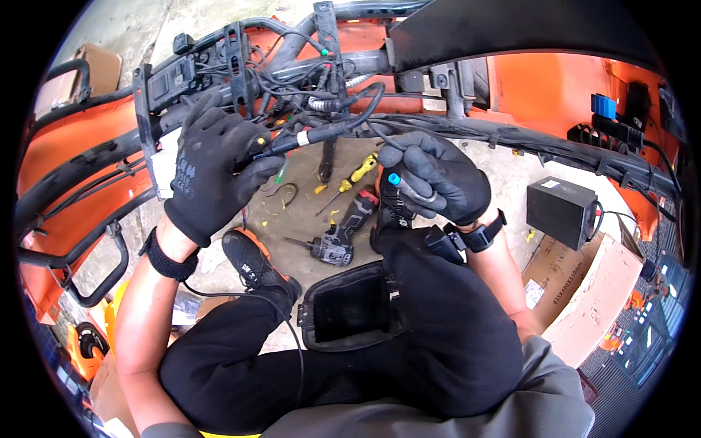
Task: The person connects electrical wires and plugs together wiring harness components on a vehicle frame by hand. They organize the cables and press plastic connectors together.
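Clamped, by the look of it: the person's left hand (215, 160) in a dark grey work glove had thumb and forefinger together on the left end of the thick black wrapped cable (321, 133), just left of its white band (303, 138). Probably pinched there to steady a loose, hanging length.

Right hand (445, 179), same kind of glove, was curled shut around a small piece with a bright blue cylindrical tip (394, 179); its body was hidden in the fingers. A thin black cable (379, 135) ran to those fingertips; whether it joined the blue tip, cannot tell. Hands were kept apart, likely so the cable between them could be reached.

Work cable sat at centre, near side of a black tubular steel frame (365, 60) with orange panels (537, 87) and a tangled dark wire harness on the far side.

On the concrete floor (299, 219) below: yellow-handled screwdriver (360, 168), grey-and-black power drill (355, 217) near it, presumably left within easy reach. Open black plastic bin (307, 321) lay nearer, between the legs. Right side: black box-shaped unit (558, 212) by a brown cardboard box (562, 285).
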Tool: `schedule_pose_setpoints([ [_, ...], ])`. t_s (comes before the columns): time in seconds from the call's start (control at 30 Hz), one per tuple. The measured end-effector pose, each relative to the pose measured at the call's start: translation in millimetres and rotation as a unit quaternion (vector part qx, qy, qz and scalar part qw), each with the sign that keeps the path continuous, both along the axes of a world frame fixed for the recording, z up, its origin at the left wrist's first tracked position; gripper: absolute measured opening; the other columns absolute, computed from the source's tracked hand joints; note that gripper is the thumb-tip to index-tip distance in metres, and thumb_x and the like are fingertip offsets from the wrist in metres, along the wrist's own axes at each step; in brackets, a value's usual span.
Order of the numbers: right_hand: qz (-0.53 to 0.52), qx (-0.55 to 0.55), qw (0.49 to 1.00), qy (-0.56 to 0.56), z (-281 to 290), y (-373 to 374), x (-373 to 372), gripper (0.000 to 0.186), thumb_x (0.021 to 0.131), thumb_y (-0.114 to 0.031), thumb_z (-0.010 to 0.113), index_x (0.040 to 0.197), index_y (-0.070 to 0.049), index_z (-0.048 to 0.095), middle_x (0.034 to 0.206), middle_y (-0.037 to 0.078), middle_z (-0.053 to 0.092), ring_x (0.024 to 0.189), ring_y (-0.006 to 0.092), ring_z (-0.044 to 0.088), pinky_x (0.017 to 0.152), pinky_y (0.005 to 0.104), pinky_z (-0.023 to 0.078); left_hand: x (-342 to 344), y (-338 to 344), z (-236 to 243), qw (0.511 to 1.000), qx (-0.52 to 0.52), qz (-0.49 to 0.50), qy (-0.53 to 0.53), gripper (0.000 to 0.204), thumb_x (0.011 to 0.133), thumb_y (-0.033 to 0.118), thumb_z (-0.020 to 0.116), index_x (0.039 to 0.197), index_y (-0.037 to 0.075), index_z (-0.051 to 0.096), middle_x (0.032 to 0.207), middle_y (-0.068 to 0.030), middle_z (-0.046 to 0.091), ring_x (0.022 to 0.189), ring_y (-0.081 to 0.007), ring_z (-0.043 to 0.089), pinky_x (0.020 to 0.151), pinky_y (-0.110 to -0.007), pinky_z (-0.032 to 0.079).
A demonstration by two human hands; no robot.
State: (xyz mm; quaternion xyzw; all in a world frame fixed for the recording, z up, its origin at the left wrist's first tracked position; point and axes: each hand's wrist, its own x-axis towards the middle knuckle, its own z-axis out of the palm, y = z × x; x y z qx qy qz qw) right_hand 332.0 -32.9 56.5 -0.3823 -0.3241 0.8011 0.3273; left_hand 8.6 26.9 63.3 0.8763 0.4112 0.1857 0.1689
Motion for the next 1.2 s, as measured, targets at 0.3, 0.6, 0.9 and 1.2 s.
schedule_pose_setpoints([
  [0.3,0.032,-0.01,0.989,0.145,-24.7,0.9,-5.3,0.041,0.108,-0.032,0.051,0.125,0.005,0.057,0.058,-0.004,0.044,0.046,0.0036,0.035,0.048,0.0213,0.031,1.1,1.4,0.5,1.0,0.004,-0.01,-0.004,0.032,0.075,0.031,0.082,0.092,0.008,0.068,0.083,-0.0093,0.065,0.086,-0.0322,0.061,0.1,-0.05,0.043],
  [0.6,0.077,-0.02,0.976,0.201,-36.7,4.7,-4.9,0.049,0.104,-0.037,0.057,0.122,0.008,0.058,0.058,-0.004,0.045,0.046,0.0042,0.037,0.048,0.0221,0.03,0.9,1.5,-1.8,1.0,0.004,-0.012,-0.006,0.032,0.072,0.029,0.082,0.091,0.008,0.067,0.083,-0.0102,0.065,0.085,-0.0329,0.061,0.1,-0.049,0.043],
  [0.9,0.083,-0.016,0.98,0.182,-34.7,4.5,-6.3,0.047,0.103,-0.037,0.058,0.116,0.008,0.06,0.056,-0.003,0.045,0.044,0.0058,0.038,0.046,0.0238,0.03,-0.1,0.4,-2.8,1.0,0.02,-0.014,-0.007,0.032,0.07,0.024,0.084,0.091,0.007,0.066,0.08,-0.0094,0.062,0.083,-0.0321,0.059,0.101,-0.05,0.043],
  [1.2,0.072,-0.011,0.985,0.159,-41.7,1.7,-3.6,0.044,0.102,-0.034,0.06,0.114,0.008,0.062,0.068,0.003,0.055,0.049,0.0076,0.044,0.044,0.0233,0.034,-0.2,0.7,-1.0,1.0,0.009,-0.016,-0.021,0.031,0.071,0.022,0.085,0.092,0.009,0.066,0.078,-0.0056,0.062,0.083,-0.0304,0.059,0.097,-0.048,0.042],
])
